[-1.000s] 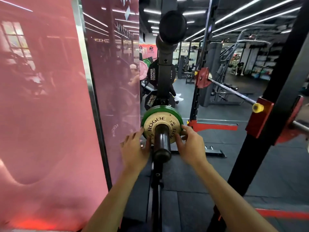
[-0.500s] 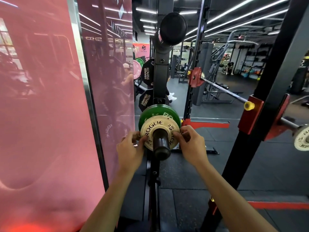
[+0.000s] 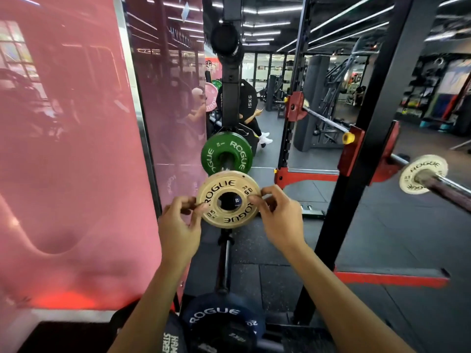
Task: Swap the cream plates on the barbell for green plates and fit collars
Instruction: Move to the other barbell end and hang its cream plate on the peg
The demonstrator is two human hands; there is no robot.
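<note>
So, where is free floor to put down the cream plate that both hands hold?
Bare dark floor lies right of the cream plate, between the black upright and the red base bar. Below the left hand and right hand it is crowded: a peg and the dark blue plate.

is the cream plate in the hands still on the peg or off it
Off. The cream plate, pinched by left hand and right hand, shows an empty hole.

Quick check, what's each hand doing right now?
Left hand: pinches the cream plate's left edge.
Right hand: pinches its right edge.
</note>
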